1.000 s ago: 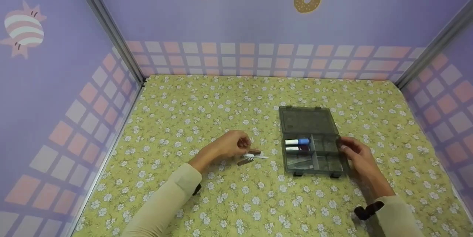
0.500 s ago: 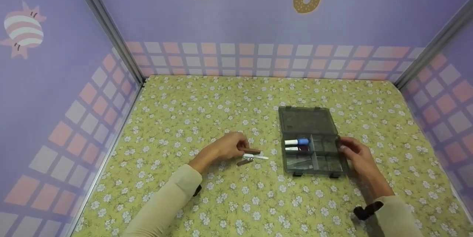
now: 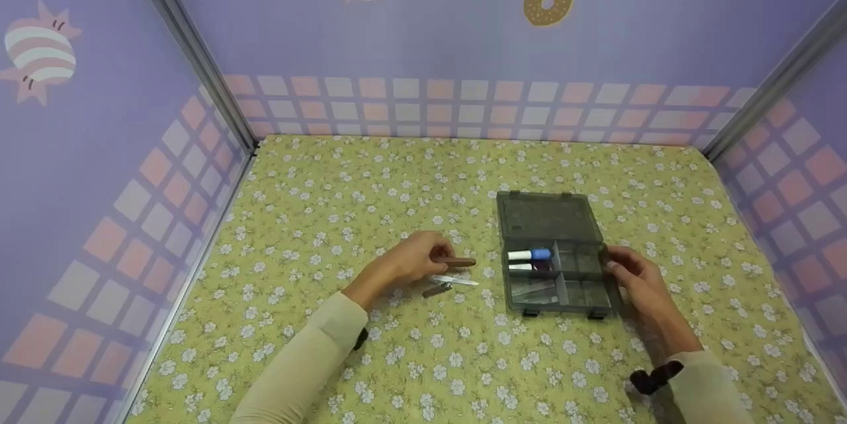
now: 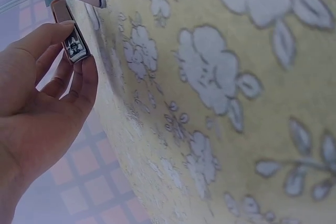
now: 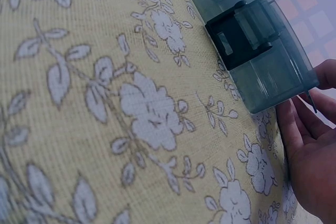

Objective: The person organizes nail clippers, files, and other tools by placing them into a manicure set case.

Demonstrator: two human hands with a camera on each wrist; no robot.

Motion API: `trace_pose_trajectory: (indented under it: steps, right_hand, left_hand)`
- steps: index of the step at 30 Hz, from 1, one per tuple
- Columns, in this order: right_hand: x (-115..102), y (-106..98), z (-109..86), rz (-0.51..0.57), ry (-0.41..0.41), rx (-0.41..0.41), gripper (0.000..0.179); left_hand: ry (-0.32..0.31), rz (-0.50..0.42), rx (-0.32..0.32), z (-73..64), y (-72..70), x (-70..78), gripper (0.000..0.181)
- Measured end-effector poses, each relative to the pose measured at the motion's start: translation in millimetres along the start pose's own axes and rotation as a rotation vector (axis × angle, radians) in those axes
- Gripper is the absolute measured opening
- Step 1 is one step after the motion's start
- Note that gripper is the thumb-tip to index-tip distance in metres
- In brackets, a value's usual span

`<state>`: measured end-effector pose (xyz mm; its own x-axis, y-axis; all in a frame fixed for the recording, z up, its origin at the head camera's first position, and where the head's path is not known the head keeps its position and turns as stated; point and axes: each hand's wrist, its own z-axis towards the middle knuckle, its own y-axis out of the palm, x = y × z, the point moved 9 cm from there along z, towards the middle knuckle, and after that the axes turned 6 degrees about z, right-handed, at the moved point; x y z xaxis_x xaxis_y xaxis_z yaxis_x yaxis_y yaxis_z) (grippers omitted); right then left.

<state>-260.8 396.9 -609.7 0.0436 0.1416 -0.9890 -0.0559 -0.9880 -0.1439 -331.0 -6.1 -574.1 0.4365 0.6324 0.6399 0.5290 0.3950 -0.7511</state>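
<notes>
My left hand pinches a brown-handled nail clipper between thumb and fingers; its metal end shows in the left wrist view. Just below the hand lie a slim white pointed piece and a smaller nail clipper, both on the cloth. To their right, a dark translucent compartment box has its lid laid back. My right hand grips the box's right side, thumb at the rim and fingers along the outer wall in the right wrist view.
In the box's left compartments lie a white tube with a blue end, another white one with a dark red end, and a flat clear piece. Flowered cloth covers the table; patterned walls enclose it.
My left hand has picked the brown nail clipper out from beside the other pieces and raised it slightly, up and to the right. The right hand keeps its place on the box.
</notes>
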Motion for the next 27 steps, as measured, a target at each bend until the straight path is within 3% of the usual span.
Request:
trace_pose_trajectory:
  steps: [10,16,21,27]
  right_hand:
    - [-0.5,-0.5,0.6,0.026,-0.001,0.004,0.043]
    - [1.0,-0.1,1.6,0.095,0.020,0.010,0.044]
    - [1.0,-0.5,1.4,0.063,0.026,0.008,0.045]
    - [1.9,-1.0,0.5,0.007,0.015,-0.001,0.045]
  left_hand:
    - [0.065,0.018,0.023,13.8,0.8,20.6,0.016]
    - [0.065,-0.042,0.042,21.9,1.1,31.9,0.020]
    - [0.063,-0.084,0.057,31.0,2.9,43.3,0.021]
    - [0.104,-0.122,0.091,47.0,9.2,64.5,0.016]
